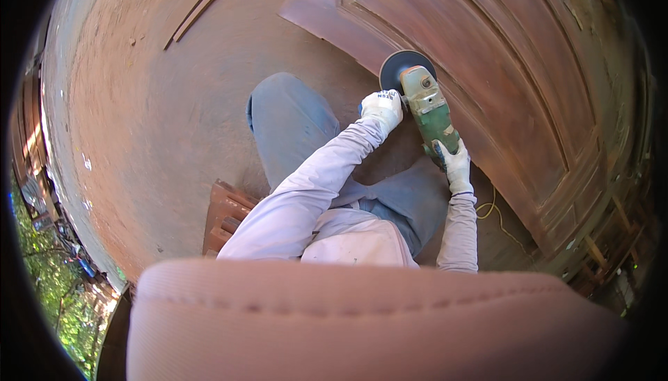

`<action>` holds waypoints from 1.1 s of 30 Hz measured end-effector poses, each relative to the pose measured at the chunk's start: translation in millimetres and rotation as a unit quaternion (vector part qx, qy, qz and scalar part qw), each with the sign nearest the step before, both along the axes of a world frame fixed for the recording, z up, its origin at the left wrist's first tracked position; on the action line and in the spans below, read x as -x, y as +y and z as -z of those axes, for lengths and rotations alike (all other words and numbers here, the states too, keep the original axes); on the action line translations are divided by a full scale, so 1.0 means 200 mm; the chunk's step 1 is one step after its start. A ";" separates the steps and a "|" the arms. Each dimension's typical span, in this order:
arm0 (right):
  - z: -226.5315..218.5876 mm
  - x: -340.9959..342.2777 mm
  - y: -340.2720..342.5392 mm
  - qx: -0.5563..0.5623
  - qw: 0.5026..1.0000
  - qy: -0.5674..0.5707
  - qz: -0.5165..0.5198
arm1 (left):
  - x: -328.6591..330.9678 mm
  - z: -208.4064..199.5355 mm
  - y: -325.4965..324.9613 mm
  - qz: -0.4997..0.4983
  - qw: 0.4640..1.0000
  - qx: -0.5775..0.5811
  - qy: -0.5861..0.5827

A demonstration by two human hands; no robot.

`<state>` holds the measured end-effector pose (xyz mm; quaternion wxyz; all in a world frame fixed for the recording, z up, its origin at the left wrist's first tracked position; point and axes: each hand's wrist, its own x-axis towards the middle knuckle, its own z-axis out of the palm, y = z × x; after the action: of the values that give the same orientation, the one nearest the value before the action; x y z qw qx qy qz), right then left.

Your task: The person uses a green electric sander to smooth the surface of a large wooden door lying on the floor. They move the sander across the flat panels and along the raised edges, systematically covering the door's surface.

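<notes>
A green angle grinder (436, 118) with a worn metal head is held in front of me by both hands. Its dark round disc (399, 63) lies over the near left edge of a brown panelled wooden door (480, 54); whether it touches the wood I cannot tell. My left hand (383, 108), in a white glove, is closed beside the grinder's head, where its side handle is mostly hidden. Farther back, my gloved right hand (456, 167) wraps round the rear of the green body.
My bent knee (289, 116) in blue jeans is left of the grinder. A yellow cord (492, 208) runs along the ground by the door. Thin wooden strips (209, 6) lie far left, and a reddish-brown slatted piece (226, 215) sits near my left arm. Brown stitched fabric (362, 318) covers the bottom.
</notes>
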<state>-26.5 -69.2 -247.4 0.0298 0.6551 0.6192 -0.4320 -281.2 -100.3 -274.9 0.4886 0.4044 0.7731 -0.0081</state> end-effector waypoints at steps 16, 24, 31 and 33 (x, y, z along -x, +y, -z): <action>0.27 -0.19 -0.18 -0.001 0.992 0.062 0.112 | -0.16 0.29 0.06 0.079 0.995 -0.055 -0.021; 0.12 0.52 0.05 0.019 0.998 0.026 -0.047 | 0.45 0.46 -0.15 0.019 0.984 -0.133 0.119; 0.14 0.55 0.18 0.026 0.993 -0.066 -0.094 | 0.50 0.46 -0.05 0.009 0.988 -0.098 0.123; 0.09 0.40 0.16 0.041 0.997 -0.038 -0.058 | 0.35 0.46 -0.04 0.021 0.989 -0.094 0.115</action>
<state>-106.8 -36.3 -265.5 0.1050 0.6321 0.6366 -0.4292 -350.3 -107.9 -366.1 0.3563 0.4610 0.8127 0.0074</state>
